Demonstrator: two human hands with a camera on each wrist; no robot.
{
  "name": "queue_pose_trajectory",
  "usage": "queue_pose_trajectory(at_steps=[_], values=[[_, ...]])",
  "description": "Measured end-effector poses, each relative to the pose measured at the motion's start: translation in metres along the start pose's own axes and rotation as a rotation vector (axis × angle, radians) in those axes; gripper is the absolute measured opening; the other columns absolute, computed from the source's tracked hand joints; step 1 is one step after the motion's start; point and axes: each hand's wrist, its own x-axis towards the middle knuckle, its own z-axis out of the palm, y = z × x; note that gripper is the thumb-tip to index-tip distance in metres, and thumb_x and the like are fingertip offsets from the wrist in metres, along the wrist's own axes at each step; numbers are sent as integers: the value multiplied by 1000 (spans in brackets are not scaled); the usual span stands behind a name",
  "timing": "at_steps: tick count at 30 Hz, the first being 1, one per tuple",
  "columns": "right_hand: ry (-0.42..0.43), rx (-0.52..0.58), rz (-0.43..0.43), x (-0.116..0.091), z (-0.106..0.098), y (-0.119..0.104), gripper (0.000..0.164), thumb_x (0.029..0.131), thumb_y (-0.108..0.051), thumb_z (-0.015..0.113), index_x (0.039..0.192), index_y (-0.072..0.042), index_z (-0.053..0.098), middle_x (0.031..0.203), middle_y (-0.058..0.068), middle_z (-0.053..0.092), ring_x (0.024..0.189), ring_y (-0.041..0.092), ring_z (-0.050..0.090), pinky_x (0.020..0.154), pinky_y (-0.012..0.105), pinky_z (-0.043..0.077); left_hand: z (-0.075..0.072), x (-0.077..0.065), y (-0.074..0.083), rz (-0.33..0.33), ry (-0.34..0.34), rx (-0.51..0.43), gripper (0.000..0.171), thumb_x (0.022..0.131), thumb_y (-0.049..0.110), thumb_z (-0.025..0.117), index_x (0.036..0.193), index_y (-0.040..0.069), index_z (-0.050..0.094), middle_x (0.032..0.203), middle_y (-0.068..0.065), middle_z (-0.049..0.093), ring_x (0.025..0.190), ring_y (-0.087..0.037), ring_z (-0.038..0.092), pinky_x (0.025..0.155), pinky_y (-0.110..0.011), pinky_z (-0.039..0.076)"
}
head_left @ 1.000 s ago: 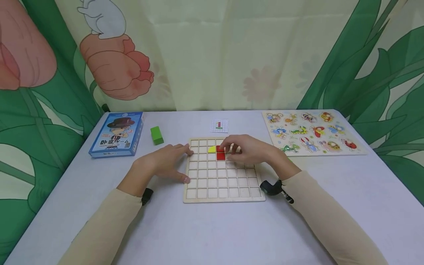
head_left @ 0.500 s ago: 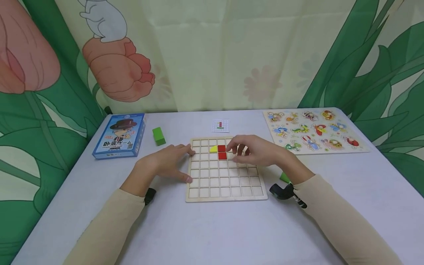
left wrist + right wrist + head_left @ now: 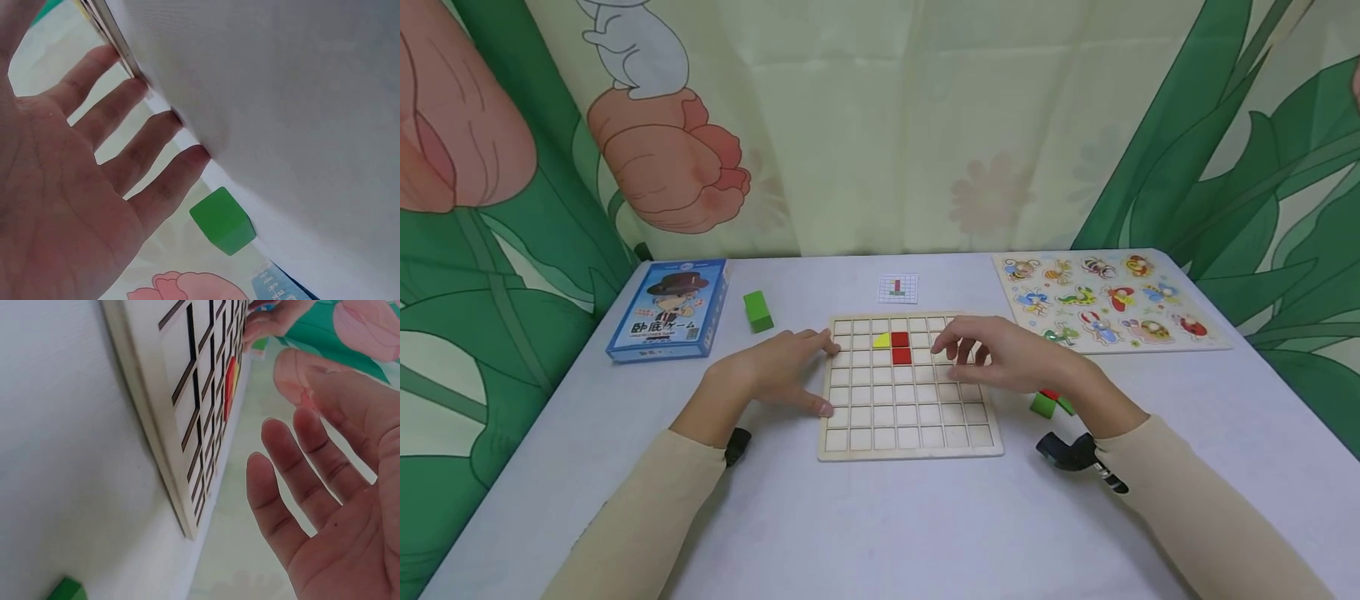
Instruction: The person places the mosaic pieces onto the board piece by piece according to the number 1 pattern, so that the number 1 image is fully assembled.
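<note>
A pale wooden grid board (image 3: 910, 437) lies mid-table. Near its far side are a red piece (image 3: 900, 356) spanning two cells and a yellow piece (image 3: 882, 341) with a slanted edge. My left hand (image 3: 771, 372) rests at the board's left edge, fingers spread, thumb and fingertips against the rim; the left wrist view shows its palm side. Over the right part of the board hovers my right hand (image 3: 1003, 354), fingers loosely bent, nothing between them in the right wrist view. Beneath that wrist, green blocks (image 3: 1042, 406) and a red bit (image 3: 1049, 392) show partly, the rest hidden.
A green block (image 3: 757, 311) stands left of the board, beside a blue game box (image 3: 662, 312). Behind the board lies a small grid card (image 3: 897, 288). An insect picture board (image 3: 1112, 300) occupies the back right. A printed curtain (image 3: 865, 125) hangs behind the table.
My right hand has drawn back rightward from the red piece, uncovering it and the board's far edge. Green blocks have come into view under that wrist. My left hand stays at the board's edge.
</note>
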Motion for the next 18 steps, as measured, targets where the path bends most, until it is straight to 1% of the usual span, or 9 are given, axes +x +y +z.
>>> queue_pose_trajectory(at_steps=[6,13,18], values=[[29,-11,15,-15,-1,5,30,96,-23,75,123,-14,66,109,4,67,96,13,64,81,32,58,1,-1,0,-2,-8,-5,95,75,62,85,151,22,45,160,-8,42,146,-33,41,119,-54,36],[69,10,9,-31,-4,10,28,95,-23,76,120,-14,67,104,3,66,93,13,65,77,30,58,0,-2,1,-5,-8,-10,93,75,61,85,151,23,45,160,-8,42,145,-33,41,118,-55,37],[94,-31,13,-41,-6,13,29,94,-22,78,120,-14,68,102,-1,67,91,11,65,76,29,59,-1,-2,3,-18,-13,-7,94,76,60,85,151,22,45,161,-9,41,146,-34,41,118,-55,36]])
